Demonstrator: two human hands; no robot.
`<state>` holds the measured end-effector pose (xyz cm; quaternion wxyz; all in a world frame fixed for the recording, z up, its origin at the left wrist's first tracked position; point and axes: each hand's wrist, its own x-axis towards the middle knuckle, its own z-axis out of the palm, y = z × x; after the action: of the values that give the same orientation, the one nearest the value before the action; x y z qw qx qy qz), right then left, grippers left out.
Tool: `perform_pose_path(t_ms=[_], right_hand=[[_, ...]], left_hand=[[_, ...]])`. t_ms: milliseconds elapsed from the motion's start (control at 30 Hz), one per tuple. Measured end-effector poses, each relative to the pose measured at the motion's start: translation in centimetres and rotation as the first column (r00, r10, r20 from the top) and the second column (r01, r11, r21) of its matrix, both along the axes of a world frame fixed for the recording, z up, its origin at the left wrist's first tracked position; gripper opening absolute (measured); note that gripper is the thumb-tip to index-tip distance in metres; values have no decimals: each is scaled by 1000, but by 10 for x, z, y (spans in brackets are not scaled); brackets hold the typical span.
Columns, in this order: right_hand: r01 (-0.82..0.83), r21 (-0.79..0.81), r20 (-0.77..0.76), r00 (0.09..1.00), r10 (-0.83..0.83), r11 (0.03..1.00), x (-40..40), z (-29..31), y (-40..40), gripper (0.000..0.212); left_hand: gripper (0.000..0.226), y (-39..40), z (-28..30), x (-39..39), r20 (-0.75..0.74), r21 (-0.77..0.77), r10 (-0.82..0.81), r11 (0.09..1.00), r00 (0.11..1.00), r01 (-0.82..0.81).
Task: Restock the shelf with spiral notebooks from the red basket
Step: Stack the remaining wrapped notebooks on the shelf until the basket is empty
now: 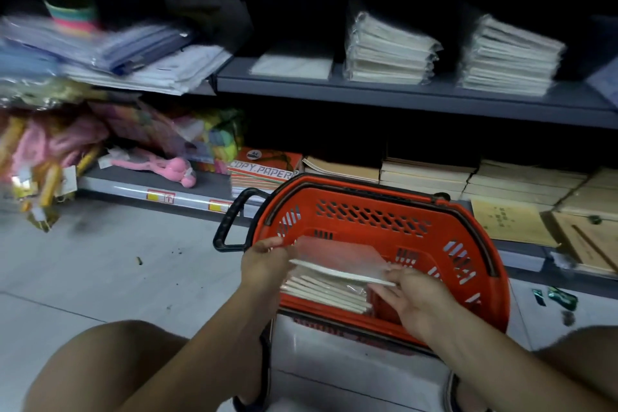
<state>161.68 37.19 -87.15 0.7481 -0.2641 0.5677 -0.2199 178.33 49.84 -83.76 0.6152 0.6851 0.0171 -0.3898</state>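
- Notebook (pixel 337 262), wrapped in clear film, is lifted just above the stack (pixel 329 289) left in the red basket (pixel 468 224); it is blurred, so no spiral shows.
- Left hand (pixel 264 261) pinches the notebook's left edge, fingers curled on it.
- Right hand (pixel 411 294) grips the lower right corner, thumb on top.
- Basket sits on the floor between the knees, right against the lower shelf (pixel 150 192).
- Upper shelf (pixel 401 90) holds two tall wrapped piles (pixel 388 48) and one low pile (pixel 292 65); that low spot looks the likely target.
- Risk: the slick film could slide out of a light edge pinch, dropping the notebook back in the basket or on the floor.
- Risk: the tall piles lean; a nudge while placing might topple them.
- Risk: the aisle is dim, so misjudging the shelf lip and catching the wrapper seems possible.
- Writing: "COPY PAPER" reads on an orange pack (pixel 266 167) on the lower shelf, with an "A4" badge that is only just legible.
- Price tags (pixel 160 196) on the shelf edge and print on the tan covers (pixel 508 221) are too small to read.
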Motion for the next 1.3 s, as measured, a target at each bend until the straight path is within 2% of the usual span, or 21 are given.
perform_pose_path(t_ms=[67,167,333,400,500,767,1000,1167,1300], right_hand=[[-13,-71,67,998,18,997,-6,21,13,16],[-61,-208,124,988,88,976,-12,56,32,35],[-70,-432,269,942,202,899,-2,105,51,38],[-47,-456,336,915,221,889,11,121,51,37],[-58,-487,380,884,271,871,30,138,48,34],[18,-532,373,903,215,847,88,137,18,34],[1,-596,327,914,241,803,147,151,-37,41],[16,-515,351,916,193,857,202,153,-91,39],[28,-502,323,933,157,864,224,142,-113,38]], left_hand=[[19,16,18,5,-102,-90,-118,990,988,109],[34,40,45,14,-149,-180,-291,948,945,264],[45,72,81,26,-6,-439,-399,825,917,356],[48,77,89,37,23,-518,-378,788,926,334],[49,75,98,59,49,-558,-296,784,954,272],[51,39,107,105,117,-592,-237,763,964,259],[52,-29,118,173,121,-655,-240,709,963,259],[44,-95,113,227,20,-639,-190,753,982,159],[43,-119,98,241,23,-594,-87,800,996,84]])
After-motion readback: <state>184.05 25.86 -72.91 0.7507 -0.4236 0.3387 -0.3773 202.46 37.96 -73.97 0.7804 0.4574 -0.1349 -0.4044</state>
